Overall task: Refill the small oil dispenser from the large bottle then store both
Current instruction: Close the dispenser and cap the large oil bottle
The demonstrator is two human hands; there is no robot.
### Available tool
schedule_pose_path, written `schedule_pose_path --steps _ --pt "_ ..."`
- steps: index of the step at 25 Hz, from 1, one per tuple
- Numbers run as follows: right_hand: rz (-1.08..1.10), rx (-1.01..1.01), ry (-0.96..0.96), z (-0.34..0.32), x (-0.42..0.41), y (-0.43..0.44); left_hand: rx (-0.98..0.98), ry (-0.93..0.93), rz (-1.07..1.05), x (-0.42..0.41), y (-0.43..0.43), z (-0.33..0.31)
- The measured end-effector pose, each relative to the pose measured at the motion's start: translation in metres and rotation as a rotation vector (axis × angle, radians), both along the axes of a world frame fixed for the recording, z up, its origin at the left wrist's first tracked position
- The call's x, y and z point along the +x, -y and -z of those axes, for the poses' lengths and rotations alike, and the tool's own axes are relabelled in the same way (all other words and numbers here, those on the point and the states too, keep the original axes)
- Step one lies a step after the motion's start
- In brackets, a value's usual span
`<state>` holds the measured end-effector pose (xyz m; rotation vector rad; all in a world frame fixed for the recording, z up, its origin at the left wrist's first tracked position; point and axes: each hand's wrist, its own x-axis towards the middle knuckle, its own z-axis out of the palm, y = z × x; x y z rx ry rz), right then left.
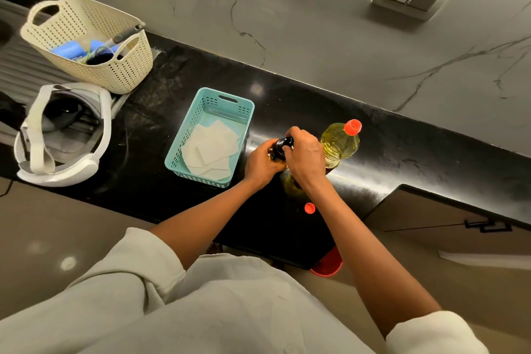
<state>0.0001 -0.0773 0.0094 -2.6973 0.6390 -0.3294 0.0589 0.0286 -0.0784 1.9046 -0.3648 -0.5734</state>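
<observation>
The small oil dispenser (283, 149), dark with a black top, stands on the black counter (178, 80) between my hands. My left hand (263, 164) grips its body from the left. My right hand (304, 158) is closed over its black top from the right. The large bottle (340, 142) of yellow oil stands upright just right of my right hand, with an orange-red cap (352, 127) on it. The lower part of the dispenser is hidden by my hands.
A teal basket (184, 149) with white paper napkins sits left of my hands. A cream perforated basket (86, 40) and a white-strapped headset (61, 135) lie at far left. An orange-red spot, maybe a reflection (309, 208), shows near the counter's front edge. A cabinet handle (487, 225) is lower right.
</observation>
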Motion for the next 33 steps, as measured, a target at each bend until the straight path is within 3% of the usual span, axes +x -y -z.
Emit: schedule_pose_path --steps 13,18,20,25,33 --pt "-0.038 0.037 0.018 0.011 -0.005 0.004 0.028 -0.049 -0.008 0.0 0.004 0.01" --pt "-0.035 0.08 0.138 0.022 -0.062 0.004 0.229 -0.048 -0.103 -0.022 -0.007 -0.008" --pt "0.032 0.109 0.168 0.029 -0.096 0.01 0.269 0.034 -0.115 -0.046 -0.017 -0.013" --pt "0.191 0.19 -0.054 0.068 -0.144 0.018 0.499 0.399 0.428 -0.084 -0.017 0.002" --pt "0.156 0.137 -0.302 0.084 -0.147 0.021 0.747 0.496 0.573 -0.08 0.003 -0.004"
